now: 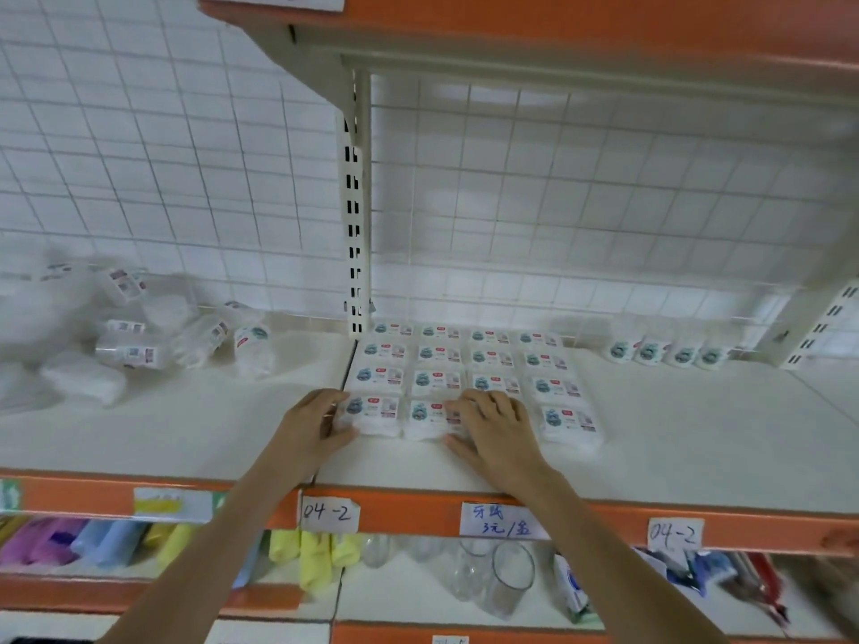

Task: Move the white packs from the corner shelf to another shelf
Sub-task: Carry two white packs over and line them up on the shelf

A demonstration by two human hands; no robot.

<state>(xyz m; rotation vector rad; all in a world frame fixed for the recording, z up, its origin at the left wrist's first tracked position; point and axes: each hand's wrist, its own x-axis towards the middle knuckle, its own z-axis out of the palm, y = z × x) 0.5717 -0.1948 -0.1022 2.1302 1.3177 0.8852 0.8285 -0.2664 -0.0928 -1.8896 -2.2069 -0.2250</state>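
Note:
Several white packs with blue-green labels lie in neat rows on the right shelf, just right of the upright post. My left hand holds the left side of the front-left pack, fingers curled round its edge. My right hand lies flat on top of the front row, covering the third pack and touching the second pack. More white packs lie in a loose heap on the left corner shelf. A few packs stand upright at the back right.
A wire grid backs both shelves. An orange-edged shelf hangs overhead. The shelf front edge is orange with paper labels. Below it stand glass cups and coloured packets.

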